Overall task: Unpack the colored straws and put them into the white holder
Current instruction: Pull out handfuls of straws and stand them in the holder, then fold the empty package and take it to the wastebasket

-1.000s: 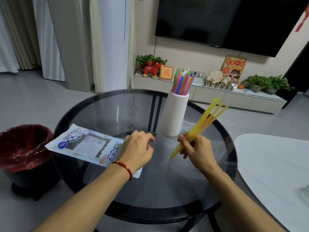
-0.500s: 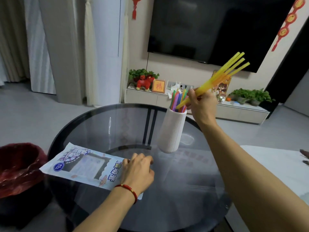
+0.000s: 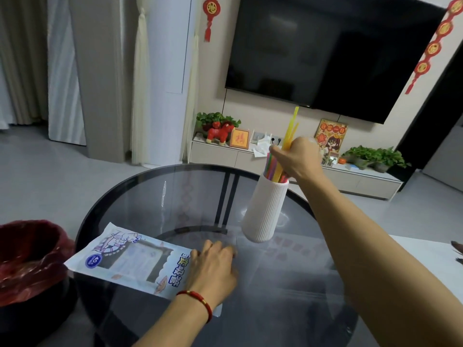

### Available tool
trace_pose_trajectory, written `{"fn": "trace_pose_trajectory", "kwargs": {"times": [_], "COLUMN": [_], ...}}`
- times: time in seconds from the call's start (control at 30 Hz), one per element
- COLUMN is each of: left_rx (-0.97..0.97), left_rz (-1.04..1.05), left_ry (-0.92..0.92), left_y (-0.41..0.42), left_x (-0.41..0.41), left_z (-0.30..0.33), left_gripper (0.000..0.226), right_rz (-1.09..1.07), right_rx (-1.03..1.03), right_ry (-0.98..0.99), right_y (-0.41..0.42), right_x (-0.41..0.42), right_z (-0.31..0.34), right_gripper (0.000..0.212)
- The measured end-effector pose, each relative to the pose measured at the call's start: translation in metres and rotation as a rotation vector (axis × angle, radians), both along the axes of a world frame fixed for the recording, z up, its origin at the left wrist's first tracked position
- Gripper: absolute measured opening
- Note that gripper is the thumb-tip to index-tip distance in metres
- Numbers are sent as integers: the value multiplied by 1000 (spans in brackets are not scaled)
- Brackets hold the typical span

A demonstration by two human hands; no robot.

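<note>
Several yellow straws (image 3: pixel 290 131), gripped by the right hand (image 3: pixel 297 159), need lowering straight into the white holder (image 3: pixel 264 209) (left hand (image 3: pixel 213 266) rests open).

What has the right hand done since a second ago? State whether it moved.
Yes. The right hand rose from the table in front of the white holder to above its rim, swinging the yellow straws upright, lower ends in the opening.
</note>
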State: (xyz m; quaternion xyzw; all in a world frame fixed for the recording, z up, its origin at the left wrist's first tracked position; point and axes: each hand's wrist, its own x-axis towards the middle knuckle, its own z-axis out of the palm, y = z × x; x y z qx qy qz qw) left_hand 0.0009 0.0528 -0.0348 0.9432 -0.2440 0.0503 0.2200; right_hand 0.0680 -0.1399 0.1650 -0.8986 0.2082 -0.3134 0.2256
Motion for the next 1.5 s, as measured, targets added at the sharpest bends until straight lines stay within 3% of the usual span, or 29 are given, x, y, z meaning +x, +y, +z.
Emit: {"fn": "trace_pose_trajectory", "kwargs": {"times": [0.1,0.17,0.3,0.37,0.53,0.63,0.7,0.87,0.93,1.03,1.17,1.3,1.5], "left_rx": [-8,-13,11,69,260,382,432,360,319,262,203,177,247], "left_rz": [-1,-2,-34,-69,-185,-231,-254,-297,-288,-244,-147,-102,-92], "left_ry": [-3,-6,-4,25,122,205,217,118,30,-76,-148,-219,-247], "left_y": [4,6,12,17,35,49,58,65,64,62,58,53,49], "left_x": [1,1,3,5,7,10,12,10,7,3,-5,-13,-20], "left_z": [2,3,4,3,-3,-7,-9,-5,-1,5,13,15,13], "left_gripper": [34,33,34,44,102,129,132,121,111,100,109,110,113], "right_rz": [-84,-22,195,269,236,271,289,283,355,439,448,533,551], "right_rx": [-155,-303,-399,-381,-370,-434,-457,-557,-598,-382,33,537,845], "right_ry": [-259,-348,160,277,100,214,240,-155,-212,47,465,439,299], "right_y": [0,-3,-8,-9,-12,-18,-18,-5,9,34,53,57,59], "right_x": [-1,-2,3,2,-1,-1,-2,-19,-37,-69,-110,-133,-137], "right_z": [9,14,-2,-17,-23,-28,-27,-27,-43,-83,-148,-177,-184], "right_gripper": [72,88,66,57,53,55,56,39,26,14,43,37,26]}}
